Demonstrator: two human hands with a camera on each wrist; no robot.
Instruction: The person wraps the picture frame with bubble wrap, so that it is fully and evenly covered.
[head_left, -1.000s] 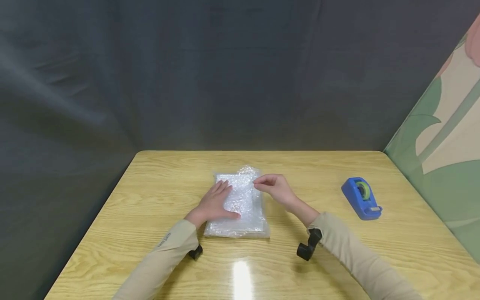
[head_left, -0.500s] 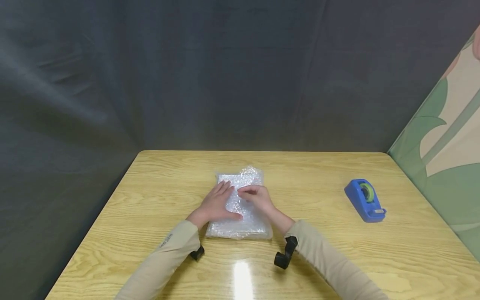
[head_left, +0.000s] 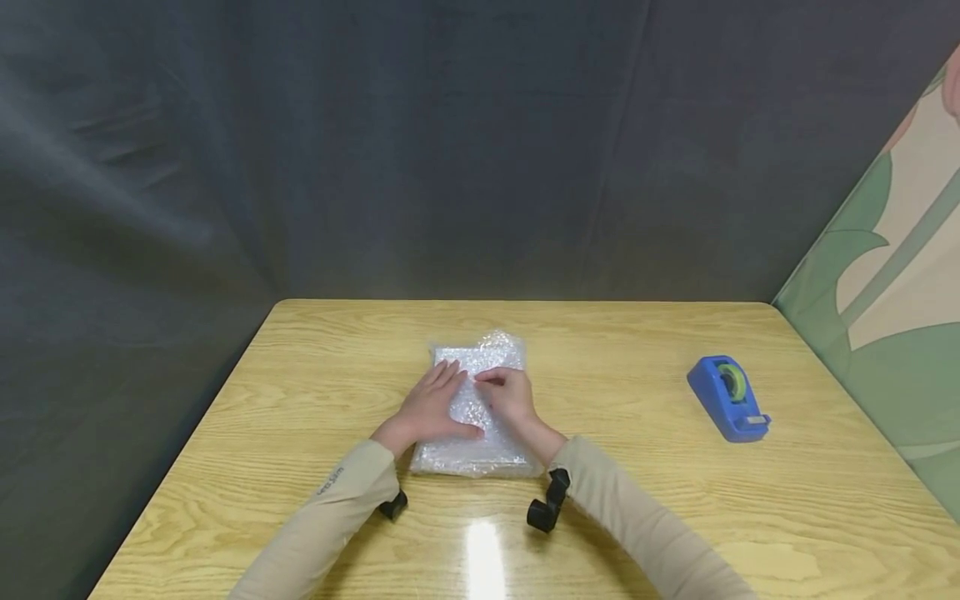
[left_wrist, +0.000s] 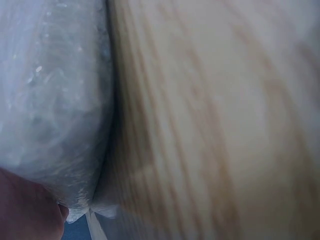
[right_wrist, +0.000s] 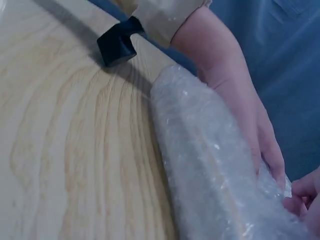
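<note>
Resting flat with straight fingers, the left hand [head_left: 433,406] presses the clear bubble-wrapped flat rectangular package [head_left: 477,433] at frame centre on the wooden table [head_left: 300,392]; the right hand [head_left: 510,394], fingers curled, pinches its top.

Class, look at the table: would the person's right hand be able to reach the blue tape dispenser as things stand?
Probably yes. The right hand rests on the bubble-wrapped parcel, and only bare table lies between it and the tape dispenser on that same side.

Right hand [head_left: 508,395] comes in from beside the bubble-wrapped parcel [head_left: 480,446] and now sits on top of it, fingertips right next to the left hand [head_left: 431,408], forearm pulled in closer.
</note>
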